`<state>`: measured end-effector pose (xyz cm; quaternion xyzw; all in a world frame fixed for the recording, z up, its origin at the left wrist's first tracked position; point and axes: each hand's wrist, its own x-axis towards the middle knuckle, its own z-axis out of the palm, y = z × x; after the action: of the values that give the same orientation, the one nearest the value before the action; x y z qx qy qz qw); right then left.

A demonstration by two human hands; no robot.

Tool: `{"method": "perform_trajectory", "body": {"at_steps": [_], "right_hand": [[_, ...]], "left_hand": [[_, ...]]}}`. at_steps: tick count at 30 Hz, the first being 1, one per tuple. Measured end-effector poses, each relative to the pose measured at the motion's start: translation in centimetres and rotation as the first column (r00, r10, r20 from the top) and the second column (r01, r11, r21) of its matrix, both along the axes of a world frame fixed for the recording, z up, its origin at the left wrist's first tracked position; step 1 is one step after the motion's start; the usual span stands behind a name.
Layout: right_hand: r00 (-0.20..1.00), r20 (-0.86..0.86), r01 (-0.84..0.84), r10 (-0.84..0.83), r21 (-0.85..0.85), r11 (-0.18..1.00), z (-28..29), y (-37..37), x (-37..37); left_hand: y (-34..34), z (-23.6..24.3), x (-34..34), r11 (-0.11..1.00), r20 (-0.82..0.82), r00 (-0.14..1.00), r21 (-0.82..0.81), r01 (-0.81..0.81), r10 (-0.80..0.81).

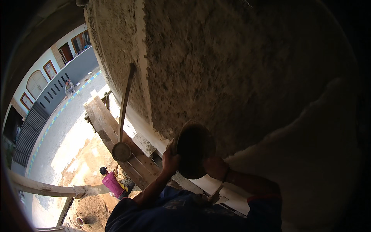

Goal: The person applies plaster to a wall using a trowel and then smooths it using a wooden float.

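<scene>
In front of my body I hold a dark bucket (196, 149), tilted so its mouth shows, close to the rough plastered wall (216, 73). My left hand (170, 162) is closed on the bucket's left rim, thumb at the edge. On the opposite side my right hand (215, 168) grips the lower right edge; its fingers are partly lost in shadow. The bucket's inside is too dark to make out any contents. A smoother, paler stretch of wall (305, 154) lies below the rough coat on the right.
Scaffold planks (104, 120) run along the wall at left. A round pan-like container (121, 151) rests there, beside a long wooden strip (125, 102) leaning on the wall. Far below, a person in a purple shirt (113, 184) works near a sand heap (91, 208). A wooden beam (46, 188) crosses lower left.
</scene>
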<state>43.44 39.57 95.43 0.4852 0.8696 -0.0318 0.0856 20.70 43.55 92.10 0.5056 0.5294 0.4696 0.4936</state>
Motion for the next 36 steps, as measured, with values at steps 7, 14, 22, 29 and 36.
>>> {"method": "perform_trajectory", "body": {"at_steps": [7,14,22,29,36], "right_hand": [[0.974,-0.210,-0.128,0.091,-0.171,0.977,1.9,0.7,-1.6],[0.993,-0.042,0.111,-0.114,-0.072,0.991,1.1,2.4,-1.0],[0.995,-0.037,-0.088,0.093,0.121,0.989,-0.2,1.4,0.3],[0.977,-0.191,-0.064,0.093,0.153,0.986,5.3,2.1,2.2],[1.000,-0.005,0.002,-0.001,0.133,0.991,4.8,3.6,2.6]], "left_hand": [[-0.3,-2.2,-1.2,0.999,-0.025,1.000,-0.052,0.011,-0.012],[0.1,-1.8,-1.9,0.996,-0.023,0.998,0.061,0.066,-0.065],[-0.1,-0.2,-0.3,1.000,0.069,0.997,-0.008,-0.023,0.024],[-2.8,0.1,0.0,0.998,0.094,0.994,-0.011,-0.054,0.055],[-3.8,2.2,1.7,0.994,-0.080,0.995,0.101,-0.050,0.058]]}}
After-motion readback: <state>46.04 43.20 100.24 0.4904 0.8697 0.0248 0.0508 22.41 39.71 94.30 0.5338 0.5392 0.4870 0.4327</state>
